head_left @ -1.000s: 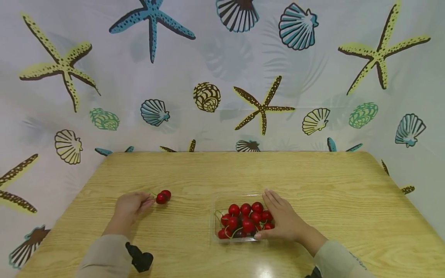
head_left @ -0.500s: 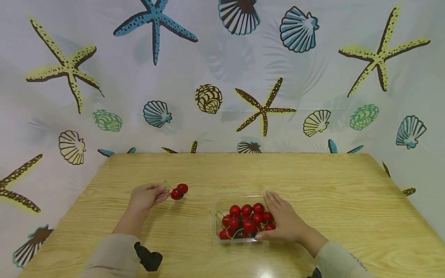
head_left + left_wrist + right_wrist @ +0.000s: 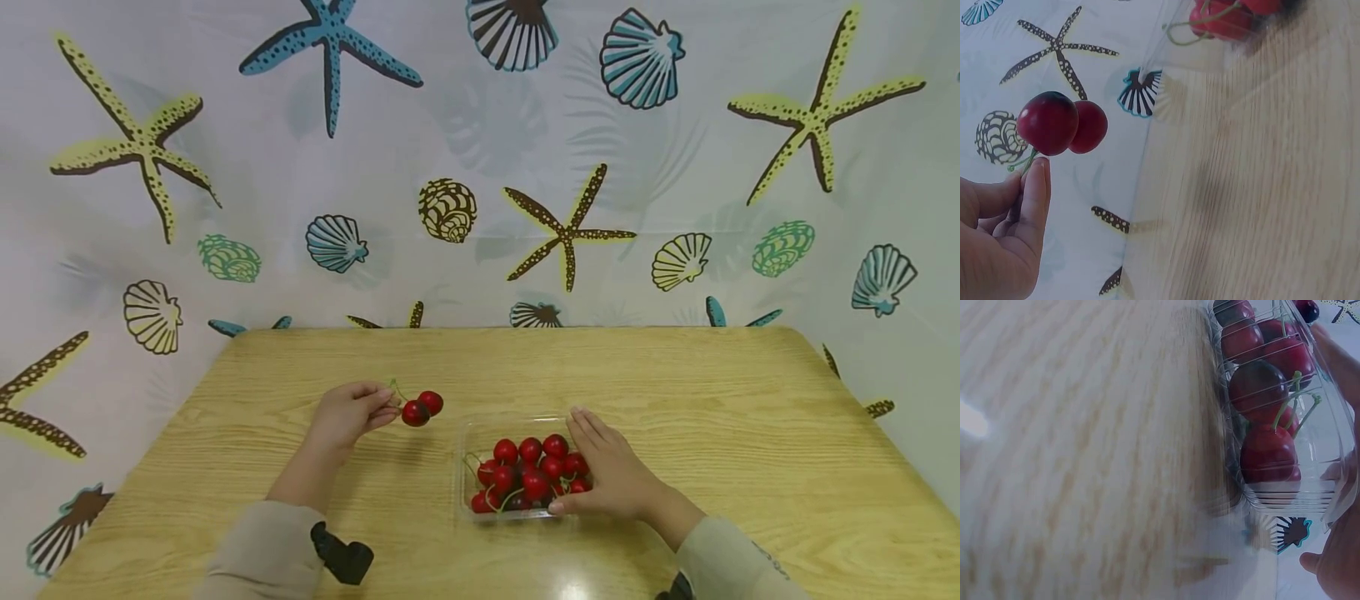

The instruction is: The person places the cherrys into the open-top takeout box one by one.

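Observation:
In the head view my left hand point(image 3: 354, 417) pinches the thin green stems of a pair of cherries point(image 3: 416, 412) between thumb and fingers. The two dark red cherries point(image 3: 1048, 124) hang clear of the tabletop, just left of a clear plastic box point(image 3: 463, 479). Loose cherries point(image 3: 504, 478) with green stems fill much of that box. My right hand point(image 3: 617, 475) holds its right end, fingers along the right side and thumb at the front edge. Up close in the right wrist view, the clear wall point(image 3: 1235, 487) shows cherries behind it, with the hand at the far side.
The box stands on a light wood table point(image 3: 675, 375). A white cloth point(image 3: 480, 275) printed with starfish and shells hangs behind the table and along its sides.
My left hand has lifted the pair of cherries and moved right with them, closer to the box. The right hand and the box have stayed in place.

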Action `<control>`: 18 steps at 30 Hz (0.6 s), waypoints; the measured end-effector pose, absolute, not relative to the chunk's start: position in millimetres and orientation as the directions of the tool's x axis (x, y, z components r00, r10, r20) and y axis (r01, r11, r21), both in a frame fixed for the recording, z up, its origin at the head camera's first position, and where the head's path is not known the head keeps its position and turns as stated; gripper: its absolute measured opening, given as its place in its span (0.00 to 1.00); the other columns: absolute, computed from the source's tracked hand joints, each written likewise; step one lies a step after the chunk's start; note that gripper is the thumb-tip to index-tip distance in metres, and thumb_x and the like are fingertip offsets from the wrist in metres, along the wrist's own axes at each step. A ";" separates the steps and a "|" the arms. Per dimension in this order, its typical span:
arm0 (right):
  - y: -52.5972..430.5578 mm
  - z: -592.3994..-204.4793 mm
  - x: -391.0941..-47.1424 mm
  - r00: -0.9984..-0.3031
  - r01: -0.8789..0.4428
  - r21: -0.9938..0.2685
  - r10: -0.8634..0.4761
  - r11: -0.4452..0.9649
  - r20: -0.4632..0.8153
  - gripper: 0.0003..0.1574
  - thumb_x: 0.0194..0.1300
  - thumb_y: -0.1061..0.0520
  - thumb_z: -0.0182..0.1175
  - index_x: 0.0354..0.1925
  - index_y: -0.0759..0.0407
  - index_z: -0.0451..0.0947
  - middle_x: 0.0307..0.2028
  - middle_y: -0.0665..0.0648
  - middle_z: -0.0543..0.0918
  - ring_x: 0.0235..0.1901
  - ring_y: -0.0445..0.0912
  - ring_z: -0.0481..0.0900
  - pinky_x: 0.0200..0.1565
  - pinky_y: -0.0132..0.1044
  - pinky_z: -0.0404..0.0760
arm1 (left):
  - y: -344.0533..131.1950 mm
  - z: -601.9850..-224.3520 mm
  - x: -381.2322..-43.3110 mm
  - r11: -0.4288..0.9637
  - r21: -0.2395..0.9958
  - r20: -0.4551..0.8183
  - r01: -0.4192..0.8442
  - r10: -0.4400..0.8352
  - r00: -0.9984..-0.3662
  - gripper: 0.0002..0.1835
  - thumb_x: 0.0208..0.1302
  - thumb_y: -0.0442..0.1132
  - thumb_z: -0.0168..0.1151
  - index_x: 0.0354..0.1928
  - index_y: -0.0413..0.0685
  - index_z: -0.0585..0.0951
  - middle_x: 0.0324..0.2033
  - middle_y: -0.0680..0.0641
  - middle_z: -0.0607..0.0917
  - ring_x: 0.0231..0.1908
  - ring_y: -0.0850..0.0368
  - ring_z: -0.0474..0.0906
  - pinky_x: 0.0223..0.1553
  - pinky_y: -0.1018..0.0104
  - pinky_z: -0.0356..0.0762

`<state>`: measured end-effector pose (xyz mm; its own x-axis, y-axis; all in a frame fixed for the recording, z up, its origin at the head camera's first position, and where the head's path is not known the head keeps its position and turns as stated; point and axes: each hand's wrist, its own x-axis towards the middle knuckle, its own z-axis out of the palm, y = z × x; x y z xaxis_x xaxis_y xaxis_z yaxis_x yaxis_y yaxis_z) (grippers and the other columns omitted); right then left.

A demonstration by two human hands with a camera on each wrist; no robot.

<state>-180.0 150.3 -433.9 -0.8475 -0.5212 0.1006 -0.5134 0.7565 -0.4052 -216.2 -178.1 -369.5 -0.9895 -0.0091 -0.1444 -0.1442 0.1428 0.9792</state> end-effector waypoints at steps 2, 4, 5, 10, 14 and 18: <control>150.1 -433.4 -179.7 -0.848 -0.513 -0.405 -0.520 0.757 0.101 0.69 0.39 0.25 0.55 0.64 0.68 0.44 0.65 0.62 0.43 0.63 0.54 0.39 0.56 0.56 0.45 | -172.8 -369.5 -215.7 0.139 0.980 -0.145 -0.143 0.002 -0.989 0.13 0.63 0.30 0.46 0.46 0.25 0.69 0.32 0.43 0.77 0.28 0.63 0.77 0.35 0.71 0.74; 149.8 -432.9 -179.5 -0.848 -0.512 -0.406 -0.520 0.757 0.100 0.69 0.39 0.25 0.55 0.64 0.68 0.44 0.65 0.62 0.43 0.63 0.54 0.38 0.56 0.56 0.45 | -167.8 -369.8 -215.2 0.135 0.980 -0.151 -0.147 0.014 -0.988 0.13 0.62 0.30 0.47 0.45 0.26 0.70 0.32 0.42 0.77 0.28 0.63 0.76 0.35 0.71 0.74; 149.7 -432.8 -179.4 -0.849 -0.511 -0.406 -0.520 0.757 0.100 0.69 0.39 0.25 0.55 0.64 0.68 0.44 0.65 0.62 0.43 0.63 0.54 0.38 0.56 0.57 0.45 | -165.2 -369.8 -214.8 0.132 0.980 -0.154 -0.150 0.020 -0.988 0.13 0.62 0.30 0.47 0.45 0.26 0.70 0.32 0.43 0.77 0.28 0.62 0.76 0.35 0.71 0.74; 149.7 -433.3 -179.5 -0.848 -0.511 -0.409 -0.520 0.756 0.099 0.69 0.39 0.25 0.55 0.64 0.68 0.44 0.65 0.62 0.43 0.63 0.54 0.38 0.56 0.56 0.45 | -153.0 -369.7 -213.0 0.109 0.981 -0.166 -0.160 0.051 -0.985 0.13 0.62 0.31 0.48 0.44 0.26 0.70 0.31 0.43 0.76 0.28 0.61 0.76 0.35 0.71 0.74; 150.2 -435.0 -180.3 -0.847 -0.516 -0.401 -0.521 0.757 0.106 0.69 0.40 0.25 0.55 0.64 0.68 0.44 0.65 0.62 0.42 0.63 0.54 0.38 0.56 0.56 0.45 | -143.8 -370.0 -211.6 0.107 0.982 -0.162 -0.153 0.075 -0.984 0.12 0.62 0.31 0.49 0.42 0.27 0.71 0.31 0.42 0.76 0.28 0.61 0.76 0.34 0.70 0.74; 150.5 -436.3 -180.8 -0.846 -0.519 -0.399 -0.522 0.756 0.110 0.69 0.40 0.25 0.55 0.64 0.68 0.44 0.65 0.61 0.42 0.63 0.54 0.38 0.56 0.57 0.45 | -135.6 -372.1 -210.2 0.113 0.983 -0.156 -0.145 0.098 -0.983 0.10 0.62 0.31 0.48 0.40 0.28 0.72 0.31 0.42 0.77 0.28 0.60 0.76 0.34 0.70 0.74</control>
